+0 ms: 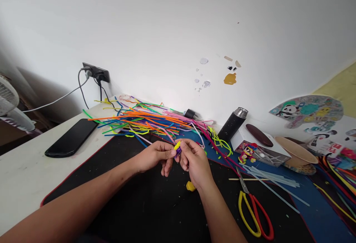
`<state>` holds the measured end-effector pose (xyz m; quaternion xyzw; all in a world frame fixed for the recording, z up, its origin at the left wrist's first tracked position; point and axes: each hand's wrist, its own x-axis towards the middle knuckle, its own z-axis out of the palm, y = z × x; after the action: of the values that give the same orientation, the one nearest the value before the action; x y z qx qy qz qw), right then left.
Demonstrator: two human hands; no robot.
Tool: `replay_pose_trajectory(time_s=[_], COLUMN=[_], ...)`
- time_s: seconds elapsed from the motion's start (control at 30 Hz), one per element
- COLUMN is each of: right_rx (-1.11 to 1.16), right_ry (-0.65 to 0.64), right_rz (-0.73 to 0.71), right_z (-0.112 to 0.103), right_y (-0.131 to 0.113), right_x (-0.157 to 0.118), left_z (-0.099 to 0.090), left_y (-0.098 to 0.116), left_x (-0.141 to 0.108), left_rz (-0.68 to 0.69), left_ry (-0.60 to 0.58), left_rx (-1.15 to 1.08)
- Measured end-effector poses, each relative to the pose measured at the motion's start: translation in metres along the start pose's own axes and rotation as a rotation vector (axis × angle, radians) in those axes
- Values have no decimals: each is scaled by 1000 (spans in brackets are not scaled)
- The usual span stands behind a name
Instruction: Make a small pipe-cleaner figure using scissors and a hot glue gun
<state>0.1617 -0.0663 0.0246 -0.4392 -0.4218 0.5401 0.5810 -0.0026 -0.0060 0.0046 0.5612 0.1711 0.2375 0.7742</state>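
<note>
Red characters (332, 148) behind the right end of our worktop (25, 187) are too small for us to read. We have a small piece (177, 147), bright yellow above and purple below, over the dark mat (155, 206), toward its far edge. Our left hand (155, 156) pinches it between thumb and finger; our right hand (196, 161) grips its other side. A yellow lump (190, 186) lies nearby.

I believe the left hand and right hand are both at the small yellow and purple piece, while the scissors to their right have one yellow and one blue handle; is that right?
Not quite: the head view shows the scissors with one yellow and one red handle, not blue. The rest of your statement is right.
</note>
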Motion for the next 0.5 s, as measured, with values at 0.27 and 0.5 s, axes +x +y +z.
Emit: replay_pose_trajectory(time_s=[0.27,0.5], right_rx=[-36,17], right_ry=[18,37], right_rz=[-49,-7], right_z=[2,2], right_y=[0,0], right_x=[0,0], left_z=[2,4], left_y=[1,3], left_x=[0,-1], left_rz=[35,47], left_ry=[-3,53], left_rx=[54,83])
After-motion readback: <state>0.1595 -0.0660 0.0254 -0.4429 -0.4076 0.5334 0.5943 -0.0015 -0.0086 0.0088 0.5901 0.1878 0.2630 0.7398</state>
